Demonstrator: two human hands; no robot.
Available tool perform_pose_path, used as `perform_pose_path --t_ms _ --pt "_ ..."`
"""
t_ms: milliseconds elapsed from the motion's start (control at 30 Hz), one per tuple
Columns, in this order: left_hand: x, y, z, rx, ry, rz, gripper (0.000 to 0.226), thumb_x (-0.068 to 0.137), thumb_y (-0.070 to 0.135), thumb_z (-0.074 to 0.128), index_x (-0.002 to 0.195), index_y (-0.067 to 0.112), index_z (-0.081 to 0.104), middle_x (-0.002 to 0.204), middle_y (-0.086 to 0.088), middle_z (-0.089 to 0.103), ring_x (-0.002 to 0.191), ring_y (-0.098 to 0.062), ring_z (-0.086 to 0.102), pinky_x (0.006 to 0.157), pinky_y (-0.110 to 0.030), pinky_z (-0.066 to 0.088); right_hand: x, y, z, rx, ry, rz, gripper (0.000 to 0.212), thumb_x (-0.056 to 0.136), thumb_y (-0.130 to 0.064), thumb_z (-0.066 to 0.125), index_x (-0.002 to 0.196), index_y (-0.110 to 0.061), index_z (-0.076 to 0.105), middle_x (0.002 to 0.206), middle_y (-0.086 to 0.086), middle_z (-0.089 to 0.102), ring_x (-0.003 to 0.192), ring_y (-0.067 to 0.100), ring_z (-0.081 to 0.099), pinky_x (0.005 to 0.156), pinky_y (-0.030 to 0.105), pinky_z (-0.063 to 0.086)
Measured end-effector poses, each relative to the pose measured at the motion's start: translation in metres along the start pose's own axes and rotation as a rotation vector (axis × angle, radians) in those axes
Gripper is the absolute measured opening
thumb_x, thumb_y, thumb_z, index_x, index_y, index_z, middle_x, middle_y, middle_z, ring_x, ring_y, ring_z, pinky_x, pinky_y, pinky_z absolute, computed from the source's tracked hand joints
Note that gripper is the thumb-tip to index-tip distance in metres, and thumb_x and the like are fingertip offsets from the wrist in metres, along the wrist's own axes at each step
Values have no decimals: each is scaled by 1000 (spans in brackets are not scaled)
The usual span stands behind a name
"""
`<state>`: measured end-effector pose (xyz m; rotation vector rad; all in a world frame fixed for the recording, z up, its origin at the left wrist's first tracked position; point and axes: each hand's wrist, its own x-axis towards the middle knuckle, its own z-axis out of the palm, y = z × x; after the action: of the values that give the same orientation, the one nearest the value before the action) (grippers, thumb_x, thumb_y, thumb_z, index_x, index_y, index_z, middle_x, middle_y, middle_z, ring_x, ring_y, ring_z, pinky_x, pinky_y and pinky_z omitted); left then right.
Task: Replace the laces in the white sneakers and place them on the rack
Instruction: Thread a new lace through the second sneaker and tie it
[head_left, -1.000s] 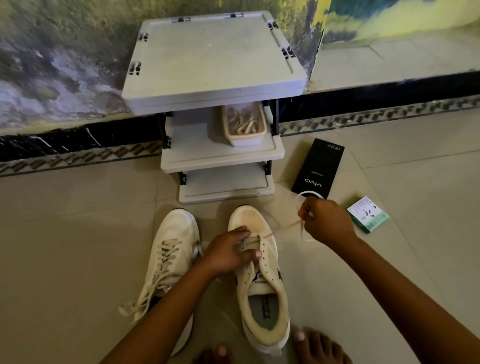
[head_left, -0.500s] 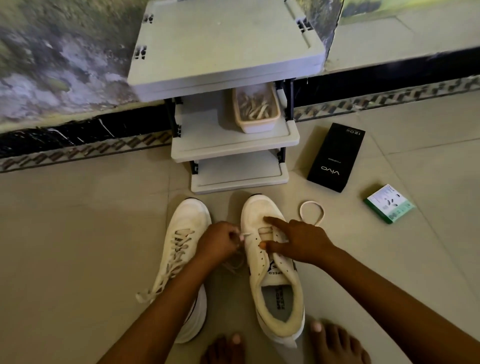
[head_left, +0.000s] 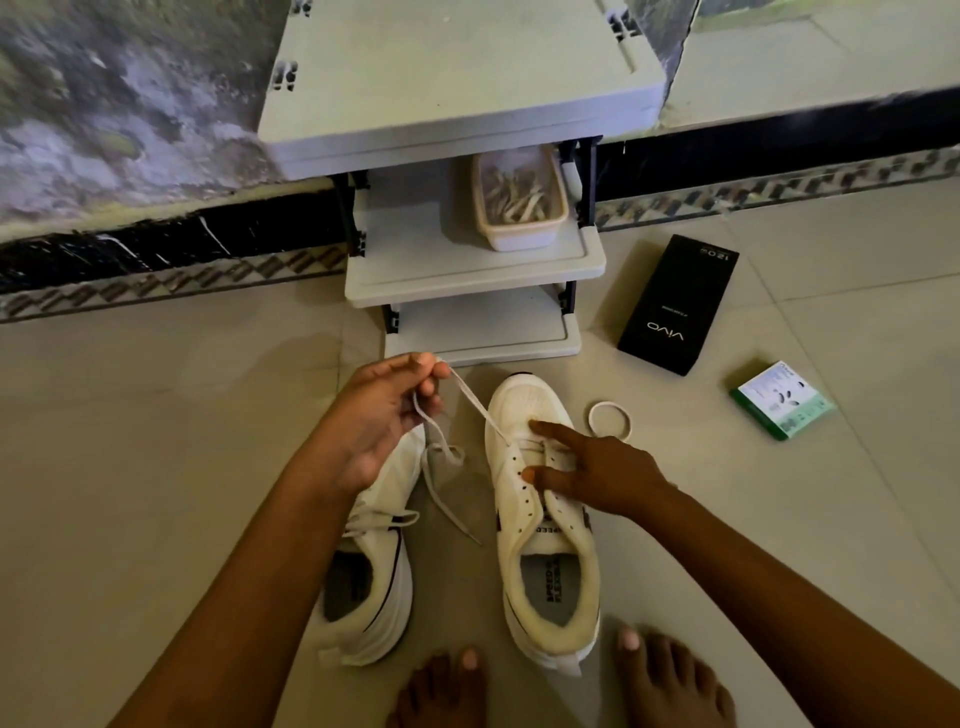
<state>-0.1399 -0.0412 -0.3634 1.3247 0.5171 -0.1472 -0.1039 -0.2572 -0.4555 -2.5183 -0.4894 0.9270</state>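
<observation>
currently the right sneaker (head_left: 545, 525) is pinned to the tile by the right hand (head_left: 587, 470), index and thumb extended flat on the smooth upper near the front eyelets. flat woven lace (head_left: 475, 402) is pinched in the curled left hand (head_left: 382, 415), running taut and diagonal up-left from those eyelets. left sneaker (head_left: 374, 561) is still laced. grey plastic rack (head_left: 472, 275) sits beyond.
</observation>
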Motion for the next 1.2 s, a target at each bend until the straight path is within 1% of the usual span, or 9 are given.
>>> perform_pose_path --t_ms 233,400,500,600,667,833,933,1067,1200 --pt "-12 30 3 168 -2 19 20 95 20 49 104 14 67 61 7 46 53 -7 40 59 -21 47 2 1 4 -17 16 11 75 76 -76 39 142 -49 16 120 1 58 101 18 61 87 35 53" --pt "-24 68 -6 260 55 131 20 96 18 47 103 18 66 70 7 62 55 -5 52 59 -20 53 -1 -2 -1 -15 -6 9 74 79 -73 40 143 -46 18 123 1 57 103 17 60 88 32 52" --pt "-29 79 -6 403 102 160 18 96 17 49 96 16 66 64 8 65 52 -6 51 58 -20 49 -11 -8 -22 117 -17 -1 64 85 -60 49 142 -35 33 121 2 56 102 16 57 86 25 46" --pt "-36 78 3 527 80 117 15 96 15 50 99 11 64 70 2 62 55 -11 47 60 -22 43 -35 -25 -65 327 97 -67 36 91 -37 57 124 -26 52 98 -1 58 87 12 54 76 22 43" --pt "-44 82 12 542 52 81 16 95 11 51 107 12 61 71 1 63 55 -13 48 56 -21 45 -56 -43 -100 455 170 -137 21 93 -20 53 114 -22 52 86 -2 57 78 11 54 67 20 43" --pt "-82 131 35 350 13 69 33 97 3 43 121 25 45 87 -8 66 58 -14 55 52 -23 54 -102 -90 -176 599 334 -245 22 92 -3 38 91 -24 44 78 1 42 67 13 39 60 23 34" --pt "-111 169 46 215 -63 106 30 97 -4 38 115 15 54 92 -12 67 59 -14 61 57 -26 58 -135 -116 -213 610 416 -313 22 91 -1 35 91 -23 42 73 0 38 60 12 34 55 23 30" --pt "-144 211 63 15 -127 118 24 98 3 38 95 2 62 73 -7 72 56 -12 67 55 -26 58 -180 -145 -252 606 519 -371 20 93 -5 35 96 -21 45 74 2 39 62 13 34 55 25 29" --pt "-167 241 80 -123 -140 172 30 95 4 30 98 -4 58 91 -16 67 81 -23 66 54 -24 58 -217 -172 -279 688 580 -436 23 92 0 31 91 -18 46 69 3 35 56 14 29 52 25 25"
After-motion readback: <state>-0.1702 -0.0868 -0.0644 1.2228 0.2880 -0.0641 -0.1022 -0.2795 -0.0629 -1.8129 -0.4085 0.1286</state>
